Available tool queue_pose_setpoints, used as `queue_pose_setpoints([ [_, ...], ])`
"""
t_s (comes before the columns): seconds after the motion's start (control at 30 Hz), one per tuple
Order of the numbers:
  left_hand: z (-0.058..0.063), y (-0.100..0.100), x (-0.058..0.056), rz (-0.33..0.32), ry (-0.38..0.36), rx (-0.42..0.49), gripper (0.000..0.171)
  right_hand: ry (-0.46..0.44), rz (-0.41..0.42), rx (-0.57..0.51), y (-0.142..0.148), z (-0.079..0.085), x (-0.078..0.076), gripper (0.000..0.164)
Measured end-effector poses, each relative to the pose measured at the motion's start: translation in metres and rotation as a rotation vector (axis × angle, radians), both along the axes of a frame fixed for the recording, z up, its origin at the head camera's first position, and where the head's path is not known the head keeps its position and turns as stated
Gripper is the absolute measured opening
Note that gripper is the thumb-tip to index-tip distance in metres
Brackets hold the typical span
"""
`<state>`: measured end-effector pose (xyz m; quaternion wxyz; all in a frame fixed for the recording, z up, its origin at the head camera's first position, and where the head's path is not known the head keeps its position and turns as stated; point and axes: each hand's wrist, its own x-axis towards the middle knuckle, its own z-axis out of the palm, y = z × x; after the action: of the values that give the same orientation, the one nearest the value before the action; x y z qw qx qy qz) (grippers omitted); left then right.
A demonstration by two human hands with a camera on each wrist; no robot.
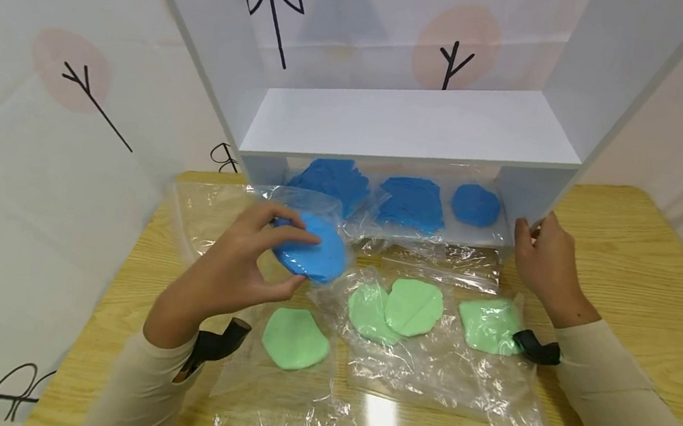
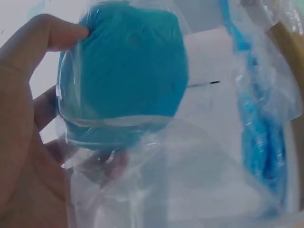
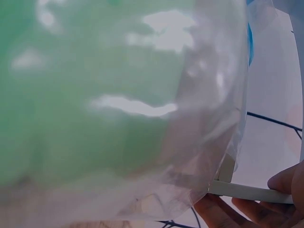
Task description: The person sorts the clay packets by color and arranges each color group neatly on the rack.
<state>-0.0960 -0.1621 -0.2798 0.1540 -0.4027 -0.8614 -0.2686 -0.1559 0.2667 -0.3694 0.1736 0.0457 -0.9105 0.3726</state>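
Left hand point(image 1: 231, 264): pinches a flat blue piece point(image 1: 316, 252) between thumb and fingers, through the film of a clear bag point(image 1: 218, 208); hovers left of centre, above the worktop point(image 1: 622, 247).
Blue piece: sits inside the clear bag, off the worktop, just nearer than the lower left part of a white shelf unit point(image 1: 411, 127); shows a rounded outline in the left wrist view.
Clear bag: spreads out to the left, beyond the fingers, thin and see-through.
Right hand point(image 1: 549, 267): grips the near edge of the right side panel, low down, thumb on one side and curled fingers on the other.
Shelf unit: stands at the far side of the worktop, with a bare white board across the middle.
Lower level of the unit: holds three more bagged blue shapes side by side, a ragged left one point(image 1: 334, 185), a squarish middle one point(image 1: 413, 205) and a smaller rounded right one point(image 1: 476, 205).
Green pieces on the near side: lie flat in plastic, with a single left one point(image 1: 295, 339) near the left wrist, an overlapping central pair point(image 1: 415, 308), and a right one point(image 1: 491, 325) beside the black strap point(image 1: 537, 348) of the right wrist.
Backdrop point(image 1: 88, 216): hangs pale behind everything, printed with dark twigs and pinkish spots.
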Motion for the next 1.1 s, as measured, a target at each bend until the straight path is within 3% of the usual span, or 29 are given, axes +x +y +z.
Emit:
queue_pose_setpoints([
  [0.17,-0.016,0.016,-0.014,-0.013,0.001,0.007,0.037,-0.001,0.003,0.001,0.0,0.0,0.0,0.045],
  [0.37,-0.036,0.045,-0.04,-0.011,0.031,0.0,0.033,0.002,0.001,0.006,0.0,0.001,0.0,0.045],
  [0.7,-0.048,0.077,-0.071,0.072,-0.1,-0.089,0.037,0.001,0.005,0.004,-0.001,0.0,0.0,0.045],
  [0.9,-0.053,0.089,-0.086,0.073,-0.206,-0.225,0.046,0.018,-0.001,-0.002,-0.002,-0.001,-0.002,0.044],
  [1.1,-0.053,0.105,-0.098,0.057,-0.212,-0.402,0.057,0.018,-0.002,-0.005,-0.001,-0.001,-0.001,0.044],
])
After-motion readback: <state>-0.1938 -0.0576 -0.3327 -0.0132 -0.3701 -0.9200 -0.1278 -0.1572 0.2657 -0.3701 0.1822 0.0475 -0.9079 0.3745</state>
